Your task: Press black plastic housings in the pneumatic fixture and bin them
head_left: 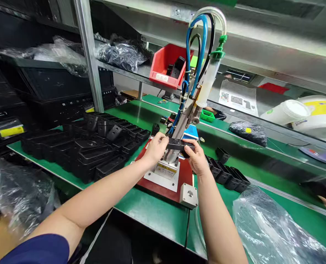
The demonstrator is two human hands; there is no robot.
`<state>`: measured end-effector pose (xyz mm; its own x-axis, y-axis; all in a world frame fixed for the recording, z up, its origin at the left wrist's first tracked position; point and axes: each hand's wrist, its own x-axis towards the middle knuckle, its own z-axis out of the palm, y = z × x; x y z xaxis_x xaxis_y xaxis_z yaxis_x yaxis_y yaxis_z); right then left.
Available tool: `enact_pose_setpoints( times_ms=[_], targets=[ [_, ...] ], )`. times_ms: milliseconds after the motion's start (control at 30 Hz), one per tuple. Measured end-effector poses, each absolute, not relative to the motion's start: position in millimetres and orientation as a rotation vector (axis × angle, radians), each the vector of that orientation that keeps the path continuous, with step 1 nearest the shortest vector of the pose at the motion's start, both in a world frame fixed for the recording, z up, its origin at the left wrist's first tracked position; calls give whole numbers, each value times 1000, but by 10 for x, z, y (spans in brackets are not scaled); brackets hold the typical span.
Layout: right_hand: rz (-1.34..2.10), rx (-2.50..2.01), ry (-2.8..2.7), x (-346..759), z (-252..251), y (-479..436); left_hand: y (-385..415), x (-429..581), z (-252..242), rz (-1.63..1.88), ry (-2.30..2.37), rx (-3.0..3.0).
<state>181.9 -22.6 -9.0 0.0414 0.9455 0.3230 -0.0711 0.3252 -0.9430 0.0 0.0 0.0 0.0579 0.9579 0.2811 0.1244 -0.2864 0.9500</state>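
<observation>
One black part [176, 143] is held above the red base [184, 178], its ends pinched by the nearly closed fingers of the left hand [156, 148] and right hand [198, 158], apparently for steadiness. One syringe [208, 82] is mounted overhead; one button box [189, 195] is set at the base's near right corner, presumably for easy reach, on the tabletop [152, 214].

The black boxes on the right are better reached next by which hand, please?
Probably the right hand; it is nearer the boxes, though it and the left hand hold the black part.
</observation>
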Motion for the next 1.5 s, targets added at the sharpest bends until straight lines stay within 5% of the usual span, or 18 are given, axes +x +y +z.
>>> enact_pose_setpoints(
  times_ms=[867, 1167, 1500],
  targets=[
    [537, -875, -1073, 1540, -338, -49, 9, 61, -294, 1706, 1031, 1925],
    [107, -1051, -1084, 1285, -299, -335, 420, -46, -246, 1447, 656, 1987],
    [276, -1253, -1220, 1611, -398, -817, -68, -504, -421, 1451, 1104, 1927]
  ],
)
